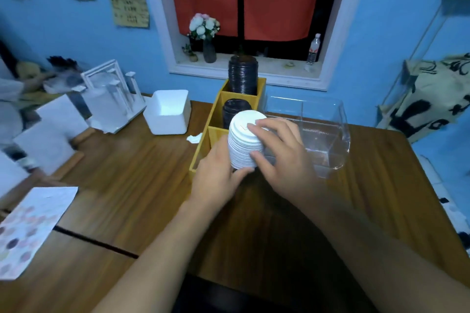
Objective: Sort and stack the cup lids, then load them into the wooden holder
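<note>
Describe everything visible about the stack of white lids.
The stack of white lids is a column of many thin round lids nested together, matt, like plastic or moulded paper. The top lid shows a raised rim and a small drinking tab. It stands nearly upright at the near compartment of the wooden holder. The left hand grips its lower left side; the right hand has fingers on top and its thumb low on the side. Its base is hidden.

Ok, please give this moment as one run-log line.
white lid stack: gripped by left hand and right hand | place: at near compartment of wooden holder, seating unclear | far black lid stack, middle black lid stack: already loaded
</note>
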The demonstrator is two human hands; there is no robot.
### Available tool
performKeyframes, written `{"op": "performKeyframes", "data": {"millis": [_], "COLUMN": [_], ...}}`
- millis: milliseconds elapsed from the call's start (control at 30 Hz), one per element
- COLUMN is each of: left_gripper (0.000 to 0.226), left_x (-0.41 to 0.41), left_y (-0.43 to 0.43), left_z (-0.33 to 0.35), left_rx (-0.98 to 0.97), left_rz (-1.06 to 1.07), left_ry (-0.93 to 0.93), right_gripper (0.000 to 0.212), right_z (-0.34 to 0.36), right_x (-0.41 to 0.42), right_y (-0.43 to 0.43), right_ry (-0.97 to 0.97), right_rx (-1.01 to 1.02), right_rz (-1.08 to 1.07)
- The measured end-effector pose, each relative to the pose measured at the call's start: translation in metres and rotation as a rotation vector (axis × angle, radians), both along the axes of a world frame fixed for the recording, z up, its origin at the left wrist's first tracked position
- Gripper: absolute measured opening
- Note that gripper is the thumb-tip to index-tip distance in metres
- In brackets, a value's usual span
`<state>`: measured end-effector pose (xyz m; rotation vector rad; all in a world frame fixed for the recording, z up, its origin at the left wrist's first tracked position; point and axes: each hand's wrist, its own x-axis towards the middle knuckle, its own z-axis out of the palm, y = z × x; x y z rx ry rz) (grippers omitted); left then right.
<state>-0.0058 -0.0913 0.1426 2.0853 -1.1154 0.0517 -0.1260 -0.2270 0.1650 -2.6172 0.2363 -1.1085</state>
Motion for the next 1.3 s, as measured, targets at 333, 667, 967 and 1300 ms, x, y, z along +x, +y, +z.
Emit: {"op": "performKeyframes", "data": {"millis": [333,667,967,1300], "left_gripper": [0.084,0.098,0.078,0.074], "left_x": [0.056,0.075,0.063,0.053], "left_y": [0.005,0.004,0.0,0.006], "left_z": [-0.017,-0.011,-0.007,0.0], "left_rx": [0.258,0.418,0.476,0.412], "left_rz": [0.206,0.091,0.15,0.211], "left_ry": [0.12,0.219,0.097,0.191], "right_gripper": [0.047,0.043,0.043,0.053], "right_z": [-0.031,-0.055,-0.061,-0.053], "right_x": [0.072,0.081,0.076,0.055], "right_y": [-0.011,-0.013,-0.017,-0.01], "right_ry": [0.186,0.297,0.316,0.437], "right_rx": [0.041,-0.155,-0.163,-0.047], "right_rz": [0.091,0.079,0.098,0.092]}}
